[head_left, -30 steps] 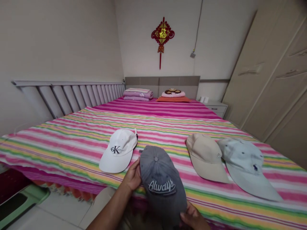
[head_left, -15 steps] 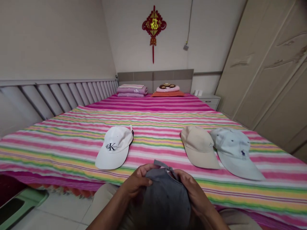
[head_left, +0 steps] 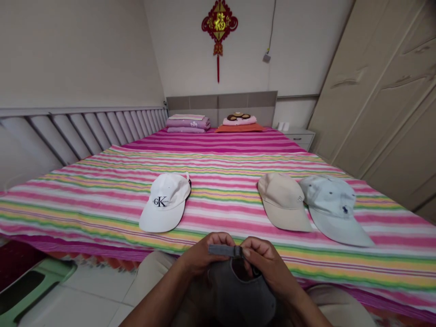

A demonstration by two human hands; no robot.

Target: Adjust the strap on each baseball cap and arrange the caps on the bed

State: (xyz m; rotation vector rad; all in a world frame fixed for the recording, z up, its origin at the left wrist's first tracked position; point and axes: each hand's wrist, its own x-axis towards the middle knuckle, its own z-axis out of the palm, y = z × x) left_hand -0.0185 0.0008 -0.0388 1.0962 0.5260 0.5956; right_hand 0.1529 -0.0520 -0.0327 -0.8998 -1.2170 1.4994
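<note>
A dark grey baseball cap (head_left: pixel 241 295) is held over my lap, its back opening and adjuster strap facing up. My left hand (head_left: pixel 207 254) is closed on the cap by the left part of the strap, whose free end sticks out to the left. My right hand (head_left: pixel 267 261) pinches the strap close to its buckle, at the right of the opening. Ahead on the bed lie a white cap (head_left: pixel 166 200) with black letters, a beige cap (head_left: pixel 284 202), and a pale blue cap (head_left: pixel 335 209) touching or very near the beige one.
The bed (head_left: pixel 221 190) has a striped sheet. Folded purple bedding (head_left: pixel 189 123) and a pink and orange stack (head_left: pixel 240 123) lie by the headboard. A green stool (head_left: pixel 37 281) stands at the lower left, a wardrobe (head_left: pixel 381 100) on the right.
Both hands have drawn closer together at the cap's strap. The right fingers have moved onto it near the buckle, and the strap now points left. The view has tipped slightly downward.
</note>
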